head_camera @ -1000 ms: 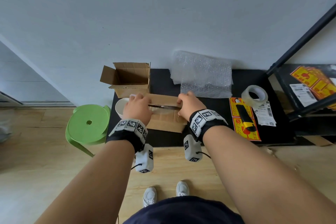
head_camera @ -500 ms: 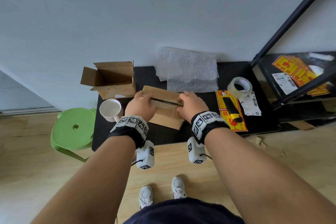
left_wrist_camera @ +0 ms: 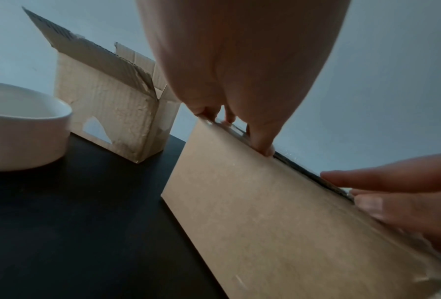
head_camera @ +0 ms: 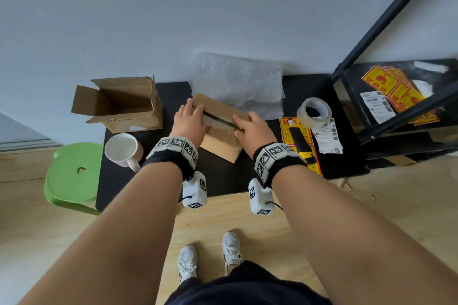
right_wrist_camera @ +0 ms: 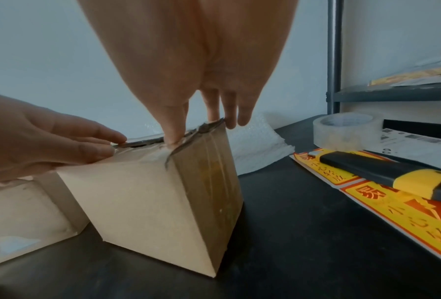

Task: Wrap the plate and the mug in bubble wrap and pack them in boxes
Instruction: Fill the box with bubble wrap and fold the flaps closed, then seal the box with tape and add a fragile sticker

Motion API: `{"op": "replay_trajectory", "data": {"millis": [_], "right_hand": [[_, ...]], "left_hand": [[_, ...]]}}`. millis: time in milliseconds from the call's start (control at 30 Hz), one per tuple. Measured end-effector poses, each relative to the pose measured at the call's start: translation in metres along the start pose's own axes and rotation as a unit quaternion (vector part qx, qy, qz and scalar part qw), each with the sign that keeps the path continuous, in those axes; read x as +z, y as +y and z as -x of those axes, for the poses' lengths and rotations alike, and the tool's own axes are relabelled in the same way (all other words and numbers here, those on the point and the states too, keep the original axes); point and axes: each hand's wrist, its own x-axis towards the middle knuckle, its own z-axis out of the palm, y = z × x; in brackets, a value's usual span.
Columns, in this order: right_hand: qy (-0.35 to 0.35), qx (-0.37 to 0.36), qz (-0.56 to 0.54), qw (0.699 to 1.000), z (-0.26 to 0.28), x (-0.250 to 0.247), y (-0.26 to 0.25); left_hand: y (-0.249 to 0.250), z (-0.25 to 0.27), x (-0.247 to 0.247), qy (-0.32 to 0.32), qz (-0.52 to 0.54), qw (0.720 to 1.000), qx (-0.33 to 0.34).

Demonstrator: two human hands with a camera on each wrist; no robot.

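A closed brown cardboard box (head_camera: 219, 147) stands in the middle of the black table (head_camera: 223, 182). My left hand (head_camera: 190, 119) lies on the left end of its top flaps with straight fingers (left_wrist_camera: 261, 145) pressing at the seam. My right hand (head_camera: 247, 126) presses the right end, thumb on the near flap and fingers (right_wrist_camera: 229, 117) over the far edge. A dark slit runs between the flaps. The white mug (head_camera: 121, 150) stands bare left of the box. Bubble wrap (head_camera: 238, 79) lies against the wall behind. An open box (head_camera: 124, 104) stands at the back left. No plate shows.
A clear tape roll (head_camera: 314, 109), a black and yellow utility knife (head_camera: 301, 141) on yellow stickers and a printed label lie right of the box. A black shelf frame (head_camera: 396, 121) stands at the far right. A green stool (head_camera: 74, 176) sits left of the table.
The box and both hands have shifted right, away from the mug, and the box has turned a little. Both hands stay pressed on the top flaps. The head view has swung.
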Motion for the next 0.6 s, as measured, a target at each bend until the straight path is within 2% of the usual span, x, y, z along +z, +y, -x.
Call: {"op": "replay_trajectory", "data": {"millis": [133,333,467,600], "right_hand": [[-0.011,-0.010,-0.006,1.000,-0.010,-0.006,0.011],[-0.016,-0.018,-0.050,0.998,-0.010,-0.006,0.017],[-0.034,-0.020,-0.080,0.996,-0.010,-0.014,0.015],[-0.026,-0.027,-0.090,0.995,-0.010,-0.028,0.014]], "left_hand": [[0.000,-0.005,0.000,-0.005,-0.033,0.999,0.004],[0.008,0.000,0.011,0.027,-0.127,0.991,0.025],[0.017,0.004,0.009,0.035,-0.112,0.992,0.050],[0.035,0.008,-0.002,0.094,-0.097,0.989,0.063]]}}
